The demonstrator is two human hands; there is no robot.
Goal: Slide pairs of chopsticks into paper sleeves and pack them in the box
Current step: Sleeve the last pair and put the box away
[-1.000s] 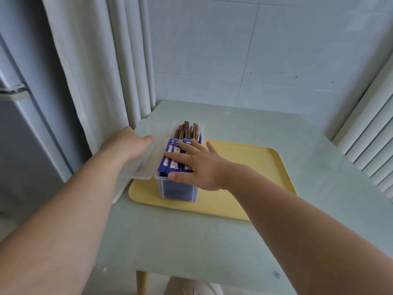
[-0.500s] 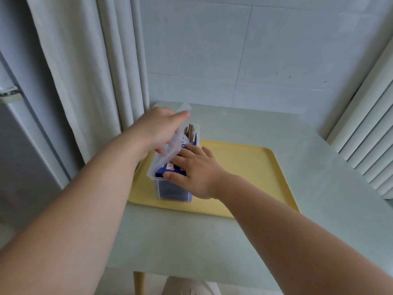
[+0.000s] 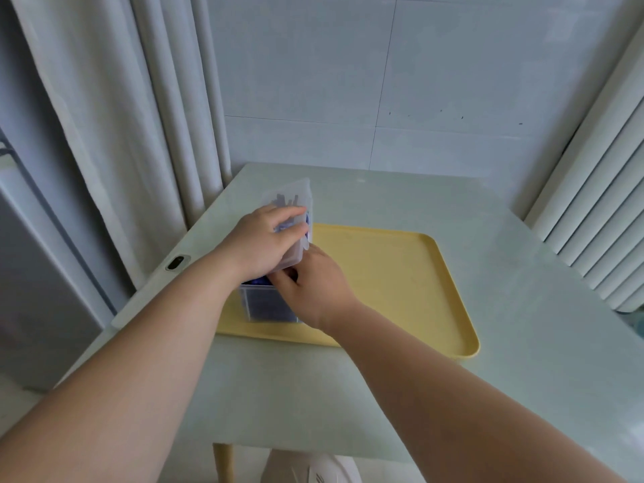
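A clear plastic box (image 3: pixel 265 306) stands on the left part of the yellow tray (image 3: pixel 400 273). Blue paper sleeves show through its front wall, and chopstick ends show faintly through the lid. My left hand (image 3: pixel 265 244) grips the translucent lid (image 3: pixel 292 203) and holds it tilted over the top of the box. My right hand (image 3: pixel 313 287) rests against the box's right side, its fingers under the lid's near edge. Most of the box's contents are hidden by the lid and my hands.
The tray lies on a pale green table (image 3: pixel 383 395). White curtains (image 3: pixel 139 116) hang at the left, a tiled wall stands behind, and white slats (image 3: pixel 599 203) run along the right. A small dark device (image 3: pixel 176 263) sits at the table's left edge.
My left hand has swung the lid from the box's left side up and over its top. My right hand has slid from the sleeves to the box's right side.
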